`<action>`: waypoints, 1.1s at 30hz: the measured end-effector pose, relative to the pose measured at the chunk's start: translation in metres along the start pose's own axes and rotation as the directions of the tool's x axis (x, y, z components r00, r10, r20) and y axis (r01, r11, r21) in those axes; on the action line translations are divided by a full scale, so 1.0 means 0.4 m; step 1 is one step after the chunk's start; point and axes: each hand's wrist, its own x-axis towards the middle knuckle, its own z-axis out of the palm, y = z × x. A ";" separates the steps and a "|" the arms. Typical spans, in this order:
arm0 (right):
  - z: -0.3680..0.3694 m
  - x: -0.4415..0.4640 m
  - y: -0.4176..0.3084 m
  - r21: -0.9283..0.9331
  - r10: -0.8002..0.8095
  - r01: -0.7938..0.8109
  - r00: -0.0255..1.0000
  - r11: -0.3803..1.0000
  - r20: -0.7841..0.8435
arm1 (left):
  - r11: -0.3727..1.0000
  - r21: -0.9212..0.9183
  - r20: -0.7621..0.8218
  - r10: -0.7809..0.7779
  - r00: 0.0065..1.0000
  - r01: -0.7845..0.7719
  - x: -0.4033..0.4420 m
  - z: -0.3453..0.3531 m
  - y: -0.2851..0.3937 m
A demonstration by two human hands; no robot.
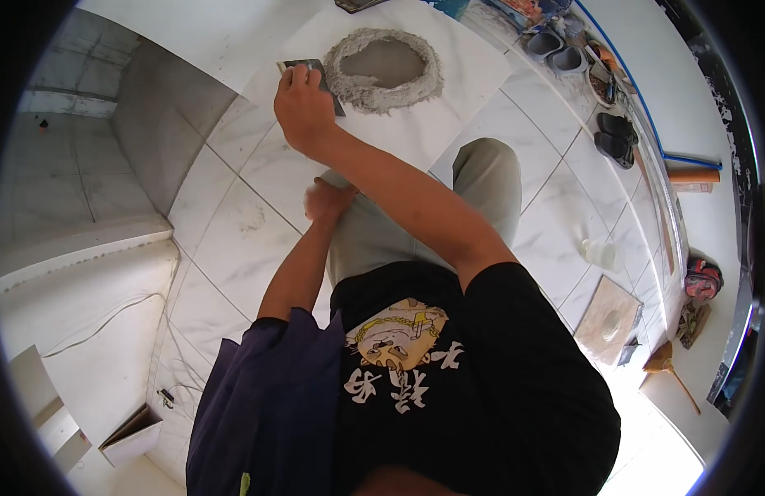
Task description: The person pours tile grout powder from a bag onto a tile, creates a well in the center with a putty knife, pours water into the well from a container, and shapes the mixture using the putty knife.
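the grey heap (pixel 362 97), upper middle of the frame, is already shaped into a ring, its crumbly rim seemingly not yet blended with the smooth centre (pixel 387 64); it sits on a flat white board (pixel 407 140); the right hand (pixel 304 110), fingers closed, grips a thin dark scraper (pixel 328 81) just beside the ring's left edge; the left hand (pixel 323 201), by a trouser leg (pixel 362 236), is blurred, its openness and contents i cannot tell

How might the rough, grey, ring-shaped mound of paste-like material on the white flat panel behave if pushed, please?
The grey mound would probably crumble or slump rather than slide whole, as its rim looks loose and lumpy. Its smooth grey centre looks like liquid, so it may run out if the rim is breached.
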 end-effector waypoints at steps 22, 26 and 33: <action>-0.106 -0.106 0.020 0.131 -0.196 0.194 0.981 0.972 0.001 | 0.995 -0.073 -0.021 0.071 0.997 -0.072 0.014 0.015 -0.020; -0.039 -0.132 0.047 0.081 -0.197 0.197 0.980 0.977 -0.007 | 0.999 0.004 0.021 0.043 0.999 -0.043 0.018 0.016 -0.018; -0.055 -0.094 0.073 0.037 -0.103 0.100 0.991 0.994 0.080 | 1.000 0.009 0.009 -0.019 1.000 0.019 -0.009 -0.004 0.008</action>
